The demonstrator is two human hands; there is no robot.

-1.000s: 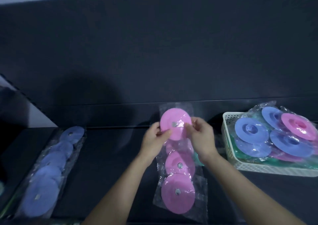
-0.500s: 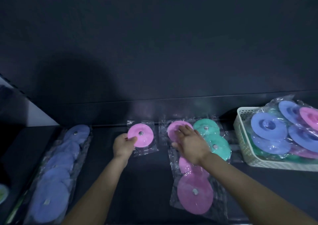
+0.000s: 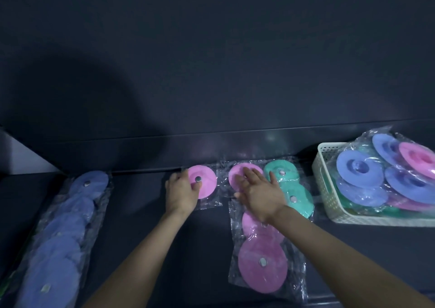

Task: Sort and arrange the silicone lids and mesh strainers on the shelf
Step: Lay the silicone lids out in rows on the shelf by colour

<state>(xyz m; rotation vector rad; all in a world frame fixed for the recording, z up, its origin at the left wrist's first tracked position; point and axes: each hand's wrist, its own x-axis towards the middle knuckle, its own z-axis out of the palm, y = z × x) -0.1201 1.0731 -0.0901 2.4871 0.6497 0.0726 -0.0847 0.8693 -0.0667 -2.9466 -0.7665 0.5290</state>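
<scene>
A single pink silicone lid point(image 3: 206, 183) in a clear bag lies flat on the dark shelf near the back wall. My left hand point(image 3: 181, 193) grips its left edge, thumb near the metal centre stud. My right hand point(image 3: 257, 193) rests palm down, fingers spread, on a row of pink lids point(image 3: 262, 267) in clear bags that runs toward me. Teal lids point(image 3: 295, 198) lie just right of that row, partly under my right fingers. A row of blue lids point(image 3: 58, 244) lies at the far left.
A white plastic basket point(image 3: 326, 187) at the right holds a bag of blue, pink and green strainer-like discs point(image 3: 360, 172). The dark shelf back wall point(image 3: 211, 150) rises right behind the lids. Bare shelf surface point(image 3: 138, 208) lies between the blue row and the single pink lid.
One second ago both hands held the pink lid up over the pink row. My left hand has since carried it left and laid it on the shelf; my right hand dropped onto the pink row.
</scene>
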